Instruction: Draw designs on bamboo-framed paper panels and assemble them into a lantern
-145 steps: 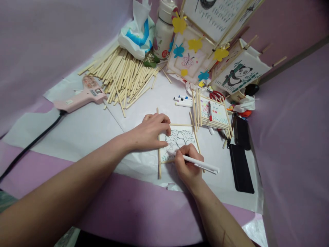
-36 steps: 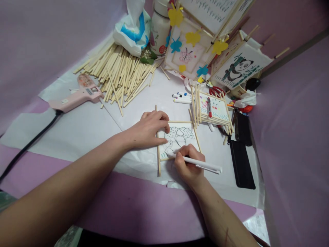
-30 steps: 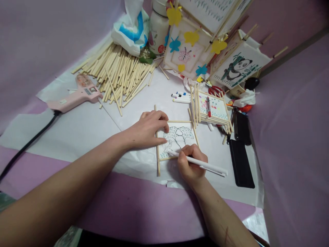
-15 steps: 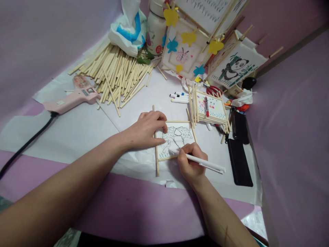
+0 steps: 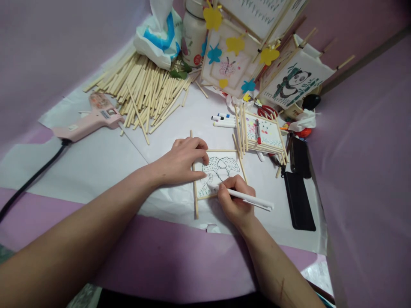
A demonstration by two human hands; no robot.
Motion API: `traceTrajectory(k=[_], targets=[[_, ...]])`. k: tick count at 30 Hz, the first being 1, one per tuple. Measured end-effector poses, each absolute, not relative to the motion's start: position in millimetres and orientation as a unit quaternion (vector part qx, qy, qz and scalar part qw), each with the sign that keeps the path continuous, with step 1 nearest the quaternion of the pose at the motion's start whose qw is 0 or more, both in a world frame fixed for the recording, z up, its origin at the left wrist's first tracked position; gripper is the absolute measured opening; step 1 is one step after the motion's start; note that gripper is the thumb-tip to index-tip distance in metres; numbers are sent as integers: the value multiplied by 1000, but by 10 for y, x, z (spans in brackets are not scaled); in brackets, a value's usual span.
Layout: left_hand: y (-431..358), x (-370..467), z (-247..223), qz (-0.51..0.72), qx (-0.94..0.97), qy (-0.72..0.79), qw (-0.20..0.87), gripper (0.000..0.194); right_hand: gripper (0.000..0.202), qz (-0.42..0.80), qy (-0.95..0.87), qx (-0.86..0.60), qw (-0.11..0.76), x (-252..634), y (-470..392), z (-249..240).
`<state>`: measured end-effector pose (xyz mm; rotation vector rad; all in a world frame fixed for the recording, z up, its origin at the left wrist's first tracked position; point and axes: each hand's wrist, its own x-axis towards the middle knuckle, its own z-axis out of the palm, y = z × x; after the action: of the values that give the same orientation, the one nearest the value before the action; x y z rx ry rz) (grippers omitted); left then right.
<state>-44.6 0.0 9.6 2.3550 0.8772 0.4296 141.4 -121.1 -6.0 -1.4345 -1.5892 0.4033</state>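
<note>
A white sheet with a dotted elephant-like drawing (image 5: pixel 228 164) lies on the table inside a frame of thin wooden sticks (image 5: pixel 195 194). My left hand (image 5: pixel 186 160) rests on the frame's left side, fingers apart and curved, thumb and fingertips on the sheet. My right hand (image 5: pixel 236 199) is closed round a white pen (image 5: pixel 253 199), its tip at the lower left part of the drawing, near a small faint figure. The pen's back end points right.
A pink glue gun (image 5: pixel 86 122) with a black cord lies left, near a pile of wooden sticks (image 5: pixel 144 90). Stacked stick frames (image 5: pixel 265 132), markers (image 5: pixel 224 122) and black phone-like objects (image 5: pixel 300 201) lie right. Decorated lantern panels (image 5: pixel 234 60) stand behind.
My right hand and the pen have shifted slightly left and up over the drawing. My left hand stays in place on the frame.
</note>
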Motion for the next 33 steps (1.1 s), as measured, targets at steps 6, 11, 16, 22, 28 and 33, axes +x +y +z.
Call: traceTrajectory(k=[6, 11, 16, 22, 28, 33], targets=[[0, -446, 109, 157, 883, 331, 294, 23, 24, 172, -643, -574, 477, 1436, -1216, -87], [1, -445, 112, 156, 881, 333, 296, 22, 25, 171, -643, -570, 482, 1445, -1227, -93], [-1, -431, 109, 156, 881, 332, 298, 23, 25, 182, -635, -571, 488, 1461, -1237, -89], [2, -446, 103, 155, 881, 332, 298, 23, 26, 189, -624, -575, 495, 1489, -1228, -82], [7, -452, 87, 161, 882, 328, 296, 23, 24, 189, -608, -562, 528, 1517, -1243, -110], [8, -451, 74, 162, 884, 328, 292, 23, 25, 219, -606, -549, 532, 1512, -1227, -123]])
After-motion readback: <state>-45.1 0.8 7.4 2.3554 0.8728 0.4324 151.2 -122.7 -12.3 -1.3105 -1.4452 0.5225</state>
